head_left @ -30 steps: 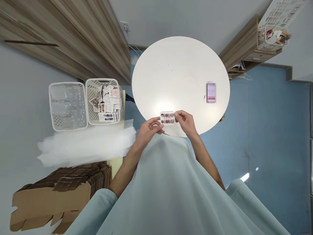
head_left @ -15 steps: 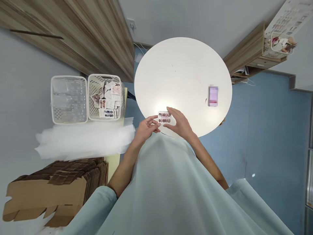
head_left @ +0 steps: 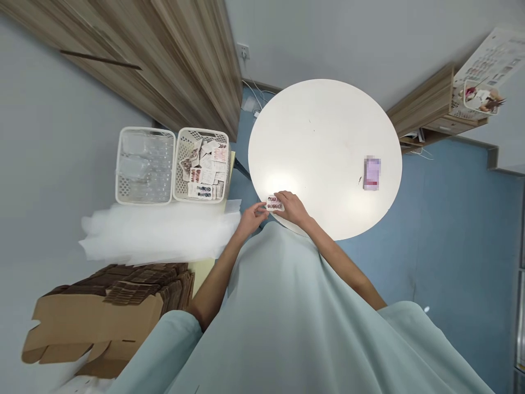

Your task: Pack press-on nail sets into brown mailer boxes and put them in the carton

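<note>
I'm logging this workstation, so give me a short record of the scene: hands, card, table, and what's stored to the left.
Card: white, two rows of dark reddish ovals
Left hand: at the card's left edge
Right hand: over the card's right part; grip unclear
Table: white; blurred purplish item toward its right
Baskets: two, white; one holds clear packs, the other printed cards
Beside baskets: white sheets, then brown cardboard

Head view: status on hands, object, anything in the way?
Left hand at left edge of small white card with two rows of dark ovals. Right hand over its right end, grip unclear. Purple rectangular item on round white table, out of the way.
</note>
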`<action>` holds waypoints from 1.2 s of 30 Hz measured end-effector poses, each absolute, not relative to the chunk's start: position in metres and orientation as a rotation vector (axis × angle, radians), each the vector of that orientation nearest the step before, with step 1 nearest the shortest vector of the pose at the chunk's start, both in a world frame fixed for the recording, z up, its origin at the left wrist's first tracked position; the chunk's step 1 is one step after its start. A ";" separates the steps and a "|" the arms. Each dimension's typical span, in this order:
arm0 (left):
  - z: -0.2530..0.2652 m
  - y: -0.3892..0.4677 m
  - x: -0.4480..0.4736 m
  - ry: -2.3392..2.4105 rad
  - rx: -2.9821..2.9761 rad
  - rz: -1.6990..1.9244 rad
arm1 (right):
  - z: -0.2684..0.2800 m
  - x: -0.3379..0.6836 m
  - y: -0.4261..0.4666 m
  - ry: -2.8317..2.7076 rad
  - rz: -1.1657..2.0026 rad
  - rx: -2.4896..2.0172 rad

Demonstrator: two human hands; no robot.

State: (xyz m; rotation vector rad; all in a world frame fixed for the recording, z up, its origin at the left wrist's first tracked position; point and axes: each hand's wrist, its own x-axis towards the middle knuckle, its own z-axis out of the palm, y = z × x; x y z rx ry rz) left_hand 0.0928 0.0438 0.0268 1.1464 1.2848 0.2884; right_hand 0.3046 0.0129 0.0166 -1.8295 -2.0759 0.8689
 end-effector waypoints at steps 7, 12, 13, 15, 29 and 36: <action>0.027 0.055 0.057 1.235 1.169 0.261 | -0.011 0.294 0.013 -2.059 0.832 -1.997; 0.040 0.069 0.030 1.232 1.144 0.290 | -0.015 0.289 0.010 -2.076 0.802 -2.062; 0.043 0.072 0.024 1.229 1.143 0.297 | -0.015 0.288 0.011 -2.079 0.790 -2.074; 0.048 0.078 0.010 1.219 1.149 0.316 | -0.012 0.284 0.012 -2.068 0.759 -2.098; 0.060 0.133 -0.107 1.531 1.349 0.703 | 0.072 0.205 0.083 -2.070 0.534 -1.814; 0.048 0.202 -0.179 1.918 1.697 0.647 | 0.096 0.166 0.101 -2.103 0.576 -1.695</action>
